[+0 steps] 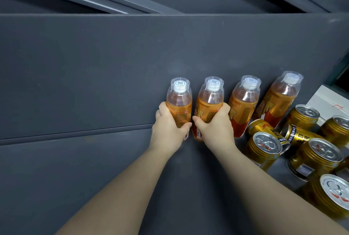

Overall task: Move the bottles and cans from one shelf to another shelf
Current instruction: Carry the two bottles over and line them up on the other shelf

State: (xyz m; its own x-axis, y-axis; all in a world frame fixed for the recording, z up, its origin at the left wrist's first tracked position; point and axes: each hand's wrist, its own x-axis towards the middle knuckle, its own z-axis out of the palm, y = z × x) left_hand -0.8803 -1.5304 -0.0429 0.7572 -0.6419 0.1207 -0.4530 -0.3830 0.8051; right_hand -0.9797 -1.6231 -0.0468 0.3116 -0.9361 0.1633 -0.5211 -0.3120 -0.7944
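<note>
Several orange-labelled bottles with white caps stand in a row against the dark grey back panel. My left hand [168, 123] grips the leftmost bottle [179, 100] around its label. Beside it, my right hand [217, 123] grips the second bottle [210, 100] the same way. The two held bottles are upright and nearly touching. A third bottle [243, 102] and a fourth bottle [279, 98] stand free to the right. Several gold cans fill the right side, among them an upright one [264, 146] and one lying on its side [294, 134].
The dark grey shelf surface [94, 168] stretches to the left of the bottles. The back panel [132, 55] rises directly behind them. A white surface [332, 100] shows at the far right edge beyond the cans.
</note>
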